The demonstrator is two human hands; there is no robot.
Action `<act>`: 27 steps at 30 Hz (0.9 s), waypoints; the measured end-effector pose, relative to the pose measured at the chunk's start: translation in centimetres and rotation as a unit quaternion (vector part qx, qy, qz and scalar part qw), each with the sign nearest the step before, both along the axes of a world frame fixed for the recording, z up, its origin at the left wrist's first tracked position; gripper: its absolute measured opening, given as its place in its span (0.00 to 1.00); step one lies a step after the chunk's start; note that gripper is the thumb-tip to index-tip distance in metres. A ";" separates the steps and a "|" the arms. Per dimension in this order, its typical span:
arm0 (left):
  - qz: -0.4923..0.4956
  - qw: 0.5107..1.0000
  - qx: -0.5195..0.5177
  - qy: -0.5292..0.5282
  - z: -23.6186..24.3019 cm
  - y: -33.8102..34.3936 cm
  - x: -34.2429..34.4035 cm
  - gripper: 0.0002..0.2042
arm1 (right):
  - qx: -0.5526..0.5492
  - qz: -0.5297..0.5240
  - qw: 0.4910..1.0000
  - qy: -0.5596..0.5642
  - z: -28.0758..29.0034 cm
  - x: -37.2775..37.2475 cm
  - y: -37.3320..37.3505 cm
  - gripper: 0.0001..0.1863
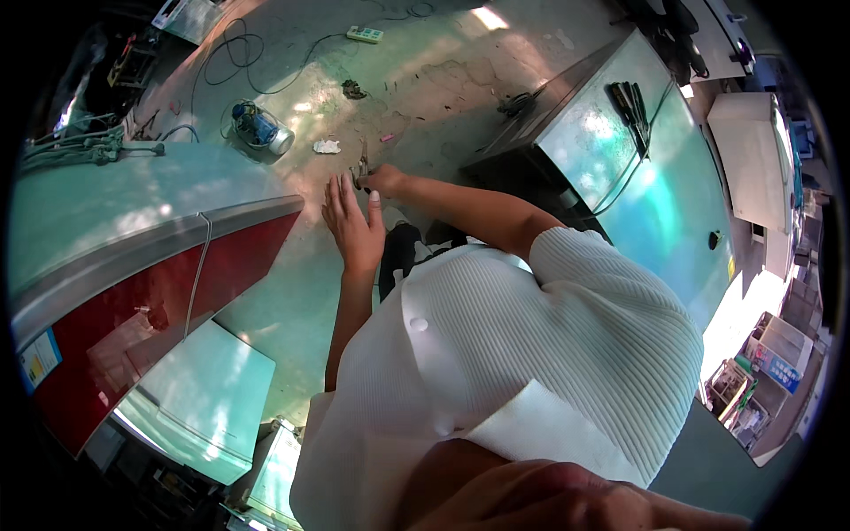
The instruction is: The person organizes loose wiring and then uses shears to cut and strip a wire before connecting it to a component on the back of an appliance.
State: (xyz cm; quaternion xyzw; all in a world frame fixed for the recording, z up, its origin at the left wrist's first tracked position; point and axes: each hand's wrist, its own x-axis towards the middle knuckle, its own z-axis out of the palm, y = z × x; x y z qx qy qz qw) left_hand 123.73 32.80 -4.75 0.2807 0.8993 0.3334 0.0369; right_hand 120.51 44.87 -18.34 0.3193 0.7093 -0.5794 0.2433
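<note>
My left hand point(354, 232) is raised with its fingers stretched out and the thumb apart, and nothing is in it. Just beyond its fingertips, my right hand point(387, 181) is closed around a small metal tool point(363, 165) whose narrow end points away from me. Its exact kind is too small to make out, and my fingers hide part of it. On the floor past both hands lie a crumpled white scrap point(327, 147) and a small pink object point(387, 138). A blue-and-silver canister-like machine part point(257, 128) rests farther left.
A red appliance with a pale top point(159, 190) stands at my left. At right, a large metal-topped cabinet point(611, 150) carries black-handled tools point(630, 115) and a cable. A power strip point(365, 34) and its black cord point(305, 66) lie on the far floor.
</note>
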 end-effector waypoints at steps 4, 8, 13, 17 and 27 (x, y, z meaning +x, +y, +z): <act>-0.322 0.877 0.147 -0.325 4.5 6.4 -4.7 0.26 | 0.069 -0.088 0.981 0.158 0.1 -2.5 4.5 0.23; -0.267 0.639 0.270 -0.669 8.1 10.9 -10.4 0.26 | 0.233 -0.290 0.914 0.163 8.4 0.6 14.4 0.21; -0.145 0.859 0.078 -0.485 2.7 14.7 -17.4 0.25 | 0.453 -0.470 0.748 0.118 11.4 10.6 26.3 0.18; -0.088 0.858 -0.011 -0.506 1.6 14.6 -21.0 0.24 | 0.385 -0.617 0.686 -0.012 9.5 18.9 31.3 0.22; -0.310 0.839 -0.073 -0.442 3.8 27.3 -23.9 0.21 | 0.112 -0.847 0.506 0.118 7.6 18.3 35.2 0.20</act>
